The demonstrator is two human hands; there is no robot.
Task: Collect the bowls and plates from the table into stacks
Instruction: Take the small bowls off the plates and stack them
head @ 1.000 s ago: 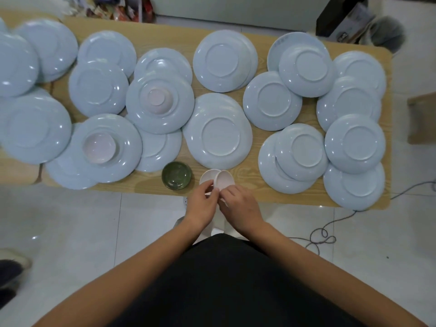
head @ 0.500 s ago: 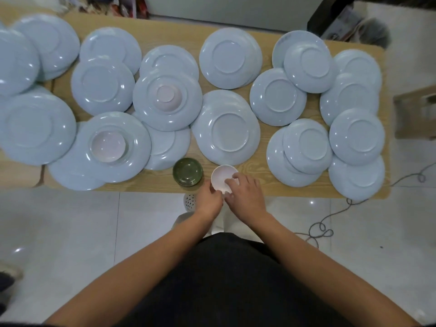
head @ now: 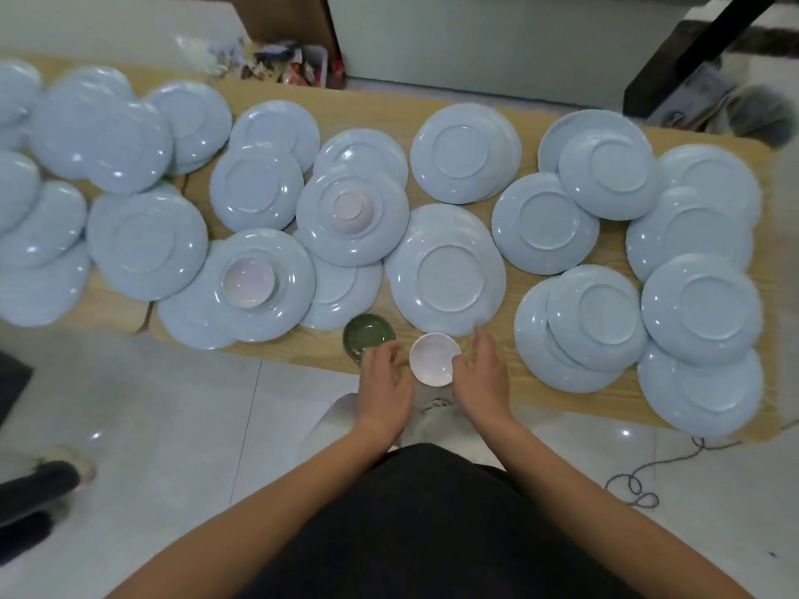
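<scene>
A small pink-white bowl (head: pixel 433 357) stands upright at the front edge of the wooden table (head: pixel 510 352). My left hand (head: pixel 385 382) lies just left of it and my right hand (head: pixel 480 373) just right, both with loose, spread fingers. My right thumb is at the bowl's rim. A small green bowl (head: pixel 366 336) sits beside my left fingertips. Several pale blue plates lie upside down across the table, one large plate (head: pixel 447 270) right behind the pink bowl. Two more pink bowls rest on plates, one upright (head: pixel 247 282) and one upside down (head: pixel 351 211).
Overlapping plates (head: pixel 700 304) reach the table's right end and the left edge of view. A grey cable (head: pixel 635 486) lies looped on the white tiled floor at the right. Another person's dark slippered feet (head: pixel 39 490) stand at the left.
Earlier both hands held two small pink bowls together at the table edge. They nested them and set them down, and my hands have now drawn apart to either side.
</scene>
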